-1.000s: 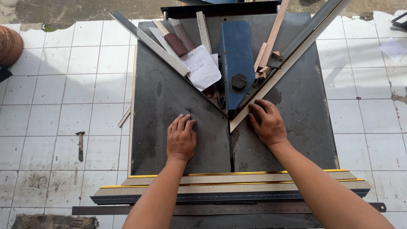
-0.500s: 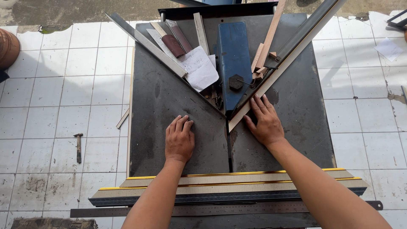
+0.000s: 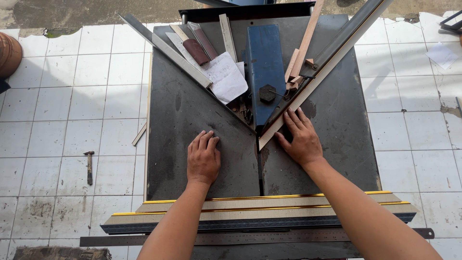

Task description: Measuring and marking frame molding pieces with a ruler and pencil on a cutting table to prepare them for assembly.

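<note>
My right hand point(image 3: 301, 139) spread flat, pressing moulding strip point(image 3: 327, 65) against angled fence beside blue saw guard point(image 3: 263, 67); left hand point(image 3: 203, 156) flat, fingers together, bracing on saw table point(image 3: 183, 120), holding nothing.

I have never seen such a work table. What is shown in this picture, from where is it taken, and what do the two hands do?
The picture comes from a camera worn on the person's head, looking straight down. Below is a dark metal table standing on a white tiled floor. In its middle sits a blue metal cover, probably a saw guard. Two long strips run out from it like a V. The left hand lies flat on the table, holding nothing. The right hand presses on the lower end of the pale moulding strip on the right. Papers and wooden sticks lie near the cover. Gold-edged mouldings and a steel ruler lie across the near edge. A hammer lies on the floor.
</note>
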